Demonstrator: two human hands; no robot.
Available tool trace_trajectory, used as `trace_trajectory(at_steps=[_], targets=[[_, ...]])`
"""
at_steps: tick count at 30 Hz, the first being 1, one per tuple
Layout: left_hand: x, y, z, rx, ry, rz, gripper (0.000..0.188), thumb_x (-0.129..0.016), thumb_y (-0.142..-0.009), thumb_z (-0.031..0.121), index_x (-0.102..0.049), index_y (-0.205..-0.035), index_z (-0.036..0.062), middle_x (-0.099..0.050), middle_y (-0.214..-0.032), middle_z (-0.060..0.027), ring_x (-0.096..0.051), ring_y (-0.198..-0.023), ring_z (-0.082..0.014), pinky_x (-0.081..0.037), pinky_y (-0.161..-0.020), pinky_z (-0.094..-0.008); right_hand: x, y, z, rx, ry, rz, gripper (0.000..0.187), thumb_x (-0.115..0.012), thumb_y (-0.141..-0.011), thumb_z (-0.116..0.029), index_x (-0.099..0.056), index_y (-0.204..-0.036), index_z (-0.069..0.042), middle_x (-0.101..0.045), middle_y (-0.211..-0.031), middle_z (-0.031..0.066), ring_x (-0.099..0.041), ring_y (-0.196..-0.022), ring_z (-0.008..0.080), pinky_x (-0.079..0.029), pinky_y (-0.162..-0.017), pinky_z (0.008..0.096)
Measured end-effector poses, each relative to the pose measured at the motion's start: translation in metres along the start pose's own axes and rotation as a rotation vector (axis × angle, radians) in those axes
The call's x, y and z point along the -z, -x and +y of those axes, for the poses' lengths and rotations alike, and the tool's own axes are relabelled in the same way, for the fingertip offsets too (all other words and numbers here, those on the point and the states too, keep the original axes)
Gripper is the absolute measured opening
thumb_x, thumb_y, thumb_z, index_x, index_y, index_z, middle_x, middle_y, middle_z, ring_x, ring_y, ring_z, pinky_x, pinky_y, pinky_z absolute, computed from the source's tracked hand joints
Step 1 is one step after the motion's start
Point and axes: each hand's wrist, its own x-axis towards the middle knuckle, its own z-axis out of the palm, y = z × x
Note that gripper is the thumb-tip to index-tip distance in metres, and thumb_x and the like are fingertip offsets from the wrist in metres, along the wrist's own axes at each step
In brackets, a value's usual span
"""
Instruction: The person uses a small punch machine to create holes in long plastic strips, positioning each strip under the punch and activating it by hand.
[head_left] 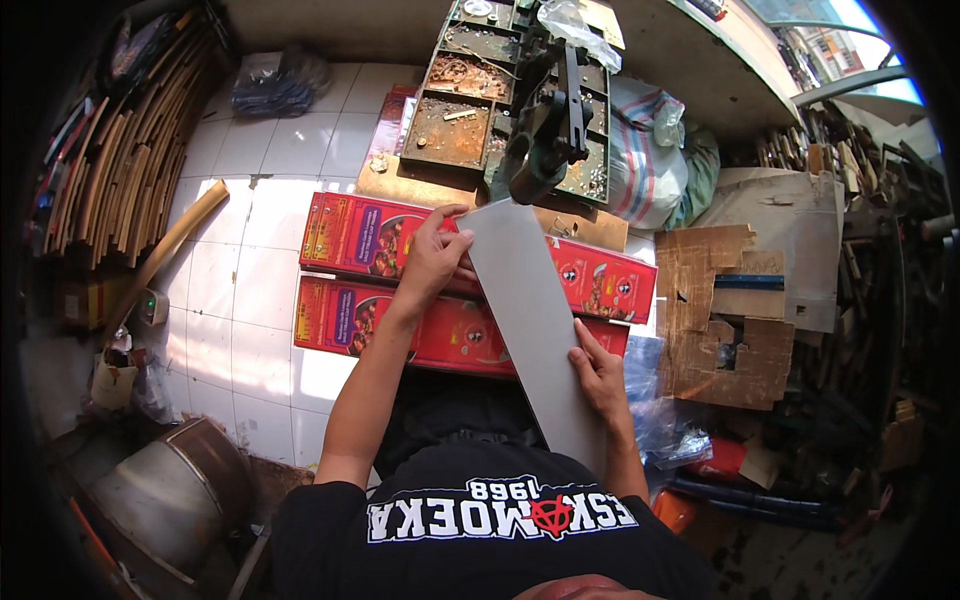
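Note:
A long, flat grey panel slants away from my body, its near end close to my shirt. At its far left corner, my left hand grips the edge with thumb and fingers. Farther down, my right hand is closed on the right edge. The panel's far end reaches the base of a black metal press. Whether it touches the press I cannot tell. Two flat red printed cardboard pieces lie crosswise beneath the panel, which covers their middle.
A rusty compartment tray with small bits flanks the press. Cut brown cardboard and a white woven sack are on the right. Stacked boards lean at the far left. A metal drum sits at the lower left.

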Motion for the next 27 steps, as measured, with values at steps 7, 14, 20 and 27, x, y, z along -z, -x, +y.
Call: trace_trajectory(at_steps=[7, 14, 20, 27], targets=[[0.0, -0.002, -0.003, -0.027, -0.018, 0.006, 0.043, -0.056, -0.097, 0.01, -0.042, -0.136, 0.0005, -0.069, -0.083, -0.0118, -0.07, -0.067, -0.0166, -0.061, -0.058, -0.0291, -0.002, 0.002, 0.008, 0.072, 0.044, 0.028, 0.046, -0.059, -0.099, -0.011, -0.05, -0.143, -0.003, -0.074, -0.1, 0.0075, -0.06, -0.088, 0.006, -0.049, -0.081, 0.023], [0.0, 0.001, -0.006, -0.037, 0.02, 0.012, 0.043, -0.057, -0.096, 0.009, -0.043, -0.135, 0.0019, -0.069, -0.083, -0.0112, -0.069, -0.068, -0.0164, -0.06, -0.055, -0.0281, -0.004, 0.005, 0.02, 0.049, -0.16, -0.002, 0.049, -0.058, -0.1, -0.009, -0.046, -0.147, -0.004, -0.071, -0.1, 0.0062, -0.06, -0.085, 0.0059, -0.049, -0.078, 0.0221], [0.01, 0.027, -0.008, -0.071, 0.052, 0.043, 0.039, -0.055, -0.094, 0.007, -0.045, -0.132, 0.002, -0.07, -0.085, -0.0135, -0.07, -0.067, -0.017, -0.06, -0.054, -0.0286, 0.025, 0.013, 0.025, -0.178, -0.481, -0.126, 0.04, -0.053, -0.104, -0.02, -0.053, -0.138, 0.0, -0.061, -0.073, -0.0022, -0.044, -0.055, -0.0006, -0.034, -0.048, 0.0187], [0.044, 0.05, -0.006, -0.176, 0.11, 0.206, 0.043, -0.056, -0.093, 0.008, -0.043, -0.133, 0.0024, -0.071, -0.092, -0.0145, -0.072, -0.072, -0.0169, -0.059, -0.054, -0.0267, 0.042, -0.035, 0.032, -0.532, -1.368, 0.312, 0.023, -0.055, -0.094, -0.011, -0.063, -0.111, 0.002, -0.06, -0.091, 0.0088, -0.056, -0.075, 0.0177, -0.048, -0.071, 0.0312]])
